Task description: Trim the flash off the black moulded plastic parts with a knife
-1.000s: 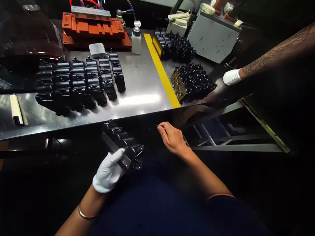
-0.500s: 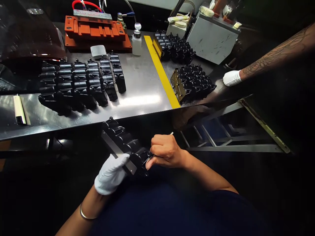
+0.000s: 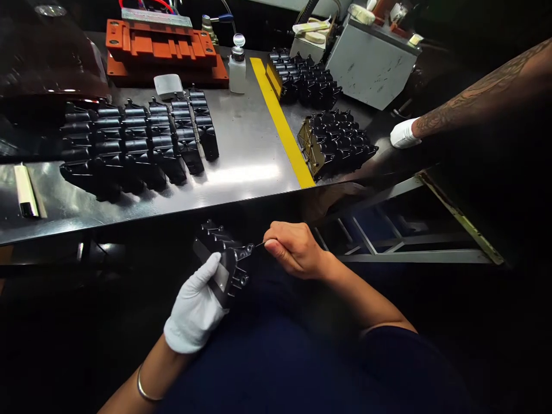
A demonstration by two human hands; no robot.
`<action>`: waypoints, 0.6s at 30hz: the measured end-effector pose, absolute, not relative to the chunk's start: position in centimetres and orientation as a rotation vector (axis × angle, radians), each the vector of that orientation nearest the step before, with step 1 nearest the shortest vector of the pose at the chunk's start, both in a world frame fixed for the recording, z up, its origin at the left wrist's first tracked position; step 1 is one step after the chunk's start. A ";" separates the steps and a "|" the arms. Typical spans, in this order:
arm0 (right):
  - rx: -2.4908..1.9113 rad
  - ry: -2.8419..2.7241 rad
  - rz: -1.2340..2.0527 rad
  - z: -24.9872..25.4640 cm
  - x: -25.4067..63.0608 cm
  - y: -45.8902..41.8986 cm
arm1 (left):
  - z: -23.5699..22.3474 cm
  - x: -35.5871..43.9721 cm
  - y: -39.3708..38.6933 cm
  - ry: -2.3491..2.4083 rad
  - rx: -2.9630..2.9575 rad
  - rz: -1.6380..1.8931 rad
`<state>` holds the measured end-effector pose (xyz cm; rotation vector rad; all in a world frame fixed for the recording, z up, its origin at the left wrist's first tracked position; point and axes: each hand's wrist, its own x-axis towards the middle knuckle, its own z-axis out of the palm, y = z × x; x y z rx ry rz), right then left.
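My left hand, in a white glove, is closed around a black ribbed plastic part. The thumb presses on a flat grey strip along the part's side. The part is held in front of the bench edge, its end with ring-shaped lugs facing right. My right hand, bare, pinches a thin pointed tool. Its tip is at or just beside the upper lug; contact cannot be made out. Most of the tool is hidden inside the fist.
Several similar black parts stand in a row on the metal bench. More lie in stacks beyond a yellow strip. An orange fixture, a white pump bottle and another person's gloved hand are also there.
My left hand has turned the black part, bringing its lugged end into view. My right hand has shifted slightly up and away from the part, and the tool's thin tip now shows.
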<state>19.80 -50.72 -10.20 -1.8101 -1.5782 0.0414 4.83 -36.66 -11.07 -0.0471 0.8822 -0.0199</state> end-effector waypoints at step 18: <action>-1.698 -1.780 0.481 -8.4 23.0 -50.8 | -10.8 4.7 -37.2 0.919 -0.106 -0.118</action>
